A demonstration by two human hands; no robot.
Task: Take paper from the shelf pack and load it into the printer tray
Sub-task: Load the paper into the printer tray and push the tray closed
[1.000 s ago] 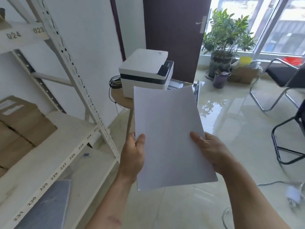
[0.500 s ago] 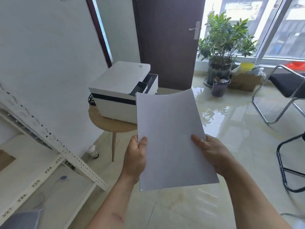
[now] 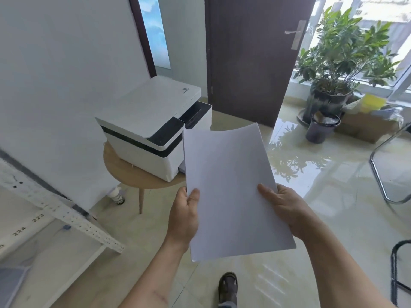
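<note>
A thin stack of white paper (image 3: 231,187) is held flat in front of me by both hands. My left hand (image 3: 183,215) grips its left edge with the thumb on top. My right hand (image 3: 283,207) grips its right edge the same way. The white printer (image 3: 151,125) with a black band stands on a small round wooden table (image 3: 124,172) ahead and left of the paper. The paper's far left corner overlaps the printer's front right corner in view and hides what lies below it there. The shelf pack is out of view.
A white metal shelf (image 3: 66,216) with numbered labels sits at the lower left. A dark door (image 3: 251,58) stands behind the printer. A potted plant (image 3: 338,63), a small dark pot (image 3: 322,127) and a cardboard box (image 3: 364,125) line the window. Metal chair frames (image 3: 382,176) stand at right. My sandalled foot (image 3: 228,287) is on the glossy tile floor.
The view has swung away from the shelf, and the printer has come closer. Both hands keep the same hold on the paper.
</note>
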